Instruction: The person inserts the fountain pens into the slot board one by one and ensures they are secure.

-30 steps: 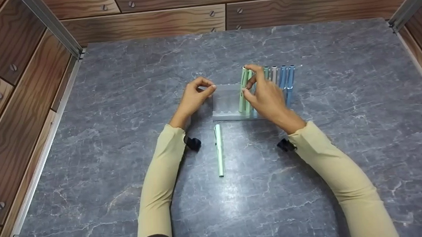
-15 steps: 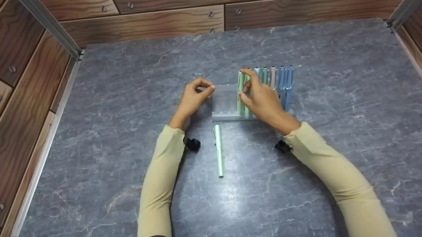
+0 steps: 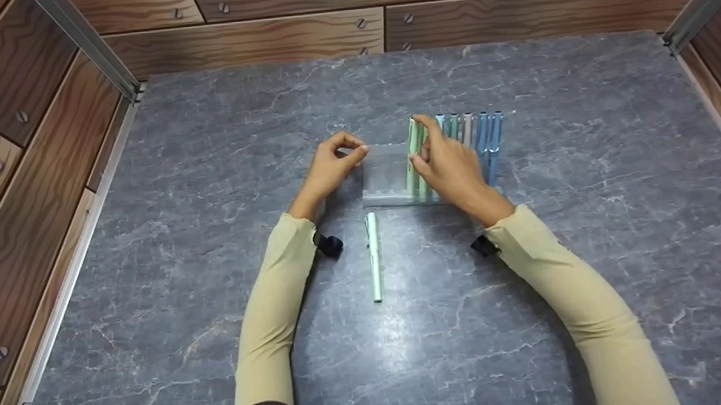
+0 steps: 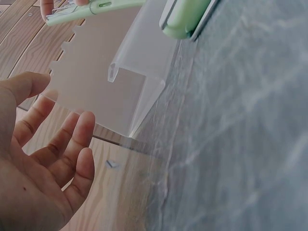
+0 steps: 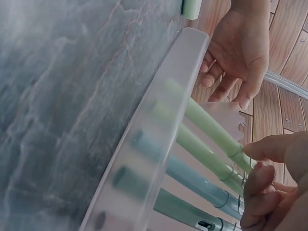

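A clear plastic pen stand [image 3: 385,171] leans back on the table, with several pens upright in its right part. My left hand [image 3: 332,166] pinches the stand's upper left edge between thumb and forefinger; its other fingers are spread behind the panel in the left wrist view. My right hand [image 3: 457,170] holds the leftmost light green pen [image 5: 216,127], thumb on its side and forefinger at its top end. That pen's lower end is behind the stand's front lip [image 5: 166,110]. Beside it stand a second light green pen [image 5: 204,151] and a light blue one [image 5: 197,185].
Another light green pen [image 3: 374,258] lies on the grey marbled table [image 3: 206,143] in front of the stand. Toward the right of the stand are dark green, greyish-pink and two blue pens [image 3: 492,150]. Wood-patterned panels [image 3: 250,43] border the table.
My right hand has shifted slightly left with the light green pen, which now stands more upright beside its neighbour. The left hand stays at the stand's edge.
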A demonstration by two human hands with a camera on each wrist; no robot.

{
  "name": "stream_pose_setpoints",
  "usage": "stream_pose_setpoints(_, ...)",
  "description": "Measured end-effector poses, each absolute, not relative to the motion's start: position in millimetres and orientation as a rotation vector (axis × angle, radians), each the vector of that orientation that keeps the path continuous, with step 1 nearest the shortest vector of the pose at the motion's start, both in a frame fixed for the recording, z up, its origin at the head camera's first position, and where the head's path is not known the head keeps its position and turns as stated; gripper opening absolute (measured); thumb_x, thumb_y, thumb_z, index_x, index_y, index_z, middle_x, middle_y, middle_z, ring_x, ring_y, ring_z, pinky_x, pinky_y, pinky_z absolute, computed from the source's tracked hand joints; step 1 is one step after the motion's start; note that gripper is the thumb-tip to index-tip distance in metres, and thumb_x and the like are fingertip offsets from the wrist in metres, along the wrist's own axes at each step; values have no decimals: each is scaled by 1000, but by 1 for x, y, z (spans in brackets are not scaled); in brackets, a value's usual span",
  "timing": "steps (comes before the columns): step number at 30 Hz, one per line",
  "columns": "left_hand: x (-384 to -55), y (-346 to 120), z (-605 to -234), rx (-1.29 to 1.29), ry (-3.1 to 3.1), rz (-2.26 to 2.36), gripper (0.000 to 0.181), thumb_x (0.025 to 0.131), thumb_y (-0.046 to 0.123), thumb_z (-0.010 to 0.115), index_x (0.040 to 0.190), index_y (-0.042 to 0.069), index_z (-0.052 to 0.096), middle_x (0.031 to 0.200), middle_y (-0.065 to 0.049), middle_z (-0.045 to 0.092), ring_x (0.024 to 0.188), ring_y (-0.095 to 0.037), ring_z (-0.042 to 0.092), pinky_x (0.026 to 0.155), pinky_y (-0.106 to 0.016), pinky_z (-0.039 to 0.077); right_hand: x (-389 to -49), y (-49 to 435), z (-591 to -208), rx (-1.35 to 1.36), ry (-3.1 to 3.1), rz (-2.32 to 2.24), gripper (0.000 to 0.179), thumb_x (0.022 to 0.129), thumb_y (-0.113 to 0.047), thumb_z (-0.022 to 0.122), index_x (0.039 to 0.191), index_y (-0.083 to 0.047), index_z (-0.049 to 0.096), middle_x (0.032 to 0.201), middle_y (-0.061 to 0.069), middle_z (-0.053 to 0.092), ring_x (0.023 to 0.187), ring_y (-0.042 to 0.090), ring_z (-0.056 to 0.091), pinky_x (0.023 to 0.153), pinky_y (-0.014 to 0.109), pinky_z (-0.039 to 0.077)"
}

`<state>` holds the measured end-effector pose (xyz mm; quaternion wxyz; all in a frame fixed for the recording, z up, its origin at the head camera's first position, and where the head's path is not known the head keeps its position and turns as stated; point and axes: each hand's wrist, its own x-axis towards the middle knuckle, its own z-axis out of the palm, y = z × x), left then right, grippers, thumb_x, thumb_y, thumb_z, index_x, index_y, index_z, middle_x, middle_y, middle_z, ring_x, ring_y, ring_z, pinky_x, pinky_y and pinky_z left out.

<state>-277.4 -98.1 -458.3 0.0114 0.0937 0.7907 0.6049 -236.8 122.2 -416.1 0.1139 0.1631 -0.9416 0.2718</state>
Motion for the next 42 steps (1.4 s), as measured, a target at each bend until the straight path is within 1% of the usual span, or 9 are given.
stream_pose_setpoints(12,-278,-98,-459,276,2463,1885,20,90,17,68,100,-1,66,91,-4,63,80,-37,65,60,-18,47,-239,120,-413,429,-2843,715,62,92,-23,65,145,-16,36,66,5,58,52,17,45,46,27,33)
stream_pose_setpoints(17,-278,-98,-458,272,2469,1885,19,90,18,69,99,1,66,89,-2,63,75,-30,65,61,-18,47,-240,120,-414,421,-2849,702,62,92,-24,65,146,-16,36,64,4,56,51,16,43,46,28,32)
stream_pose_setpoints(19,-277,-98,-458,274,2469,1890,19,89,17,69,99,1,66,89,-2,63,72,-23,64,61,-18,47,-240,120,-413,418,-2848,694,62,92,-25,65,146,-17,36,63,4,55,51,17,42,47,28,32)
stream_pose_setpoints(22,-277,-98,-457,281,2465,1895,18,90,17,68,99,2,66,91,-3,63,74,-27,66,62,-19,48,-240,120,-413,417,-2847,696,63,92,-26,66,146,-18,36,61,2,51,50,15,39,46,28,31)
stream_pose_setpoints(25,-277,-98,-457,282,2461,1897,18,90,18,68,99,2,66,93,-5,64,80,-36,67,62,-19,48,-239,121,-414,425,-2840,737,68,91,-28,67,148,-17,33,60,0,49,49,13,36,45,28,30)
stream_pose_setpoints(26,-277,-98,-457,283,2461,1895,18,90,18,68,99,2,66,94,-5,64,83,-39,66,62,-20,49,-239,121,-414,428,-2834,758,70,90,-28,68,149,-16,32,60,0,48,49,12,35,45,27,30)
stream_pose_setpoints(30,-278,-98,-458,269,2464,1884,19,90,20,68,100,3,66,94,-5,64,83,-38,66,61,-20,48,-234,121,-412,435,-2811,850,75,89,-29,70,150,-14,29,66,2,54,49,12,37,46,27,32)
stream_pose_setpoints(37,-277,-97,-457,250,2468,1874,20,90,21,68,100,4,66,95,-6,64,82,-37,66,58,-20,47,-225,122,-412,466,-2777,932,72,87,-29,72,146,-14,34,72,4,58,52,13,42,48,28,34)
stream_pose_setpoints(42,-276,-97,-456,221,2460,1879,20,90,22,69,99,5,67,94,-4,63,81,-34,65,59,-20,47,-217,121,-412,535,-2789,989,73,88,-30,71,147,-12,33,76,5,61,51,12,42,48,28,34)
